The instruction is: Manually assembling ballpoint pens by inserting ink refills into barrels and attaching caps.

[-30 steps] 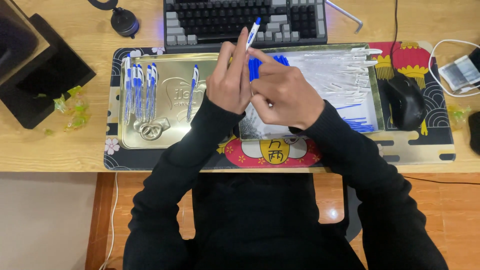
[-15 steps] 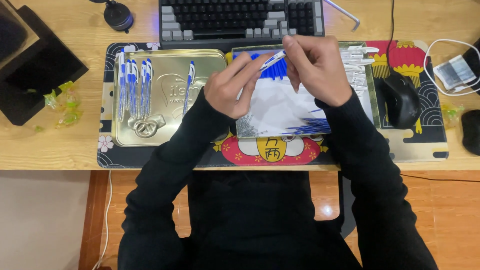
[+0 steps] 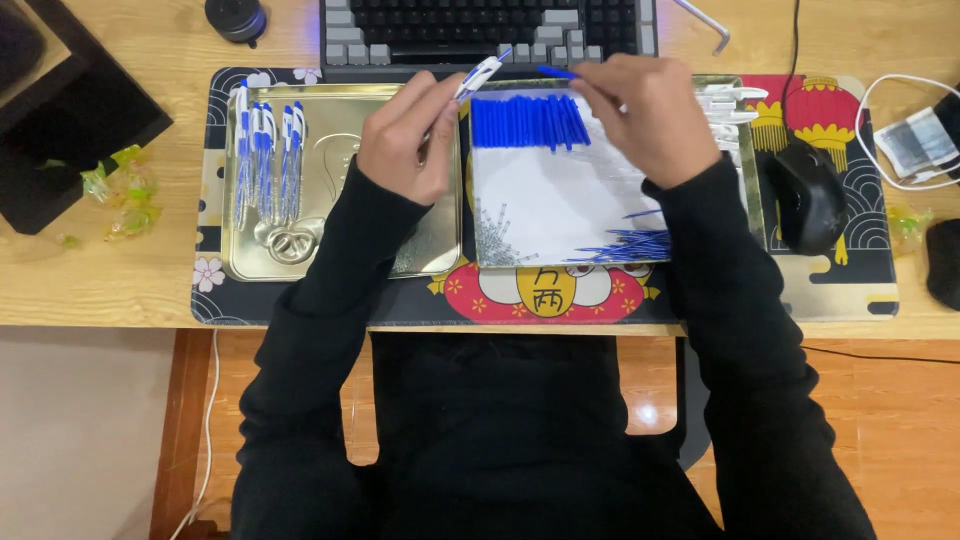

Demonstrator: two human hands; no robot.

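Note:
My left hand (image 3: 405, 140) holds a white and blue pen barrel (image 3: 480, 75) that points up and to the right, above the gold metal tray (image 3: 340, 250). My right hand (image 3: 640, 115) pinches a blue pen part (image 3: 557, 72) over the top edge of the white sheet (image 3: 560, 205). A row of blue pen sleeves (image 3: 528, 122) lies on that sheet just below my right hand. Thin blue refills (image 3: 625, 245) and small springs (image 3: 497, 240) lie at the sheet's lower edge. Several assembled pens (image 3: 268, 150) lie at the left end of the gold tray.
A keyboard (image 3: 490, 30) sits behind the trays. A black mouse (image 3: 808, 195) rests on the patterned desk mat (image 3: 830, 290) at the right, with white pen parts (image 3: 728, 105) beside it. A black box (image 3: 70, 110) and green wrappers (image 3: 125, 190) lie at the left.
My hands came apart and moved up. The left hand now holds the pen barrel alone, and the right hand has reached to the top of the blue sleeve row.

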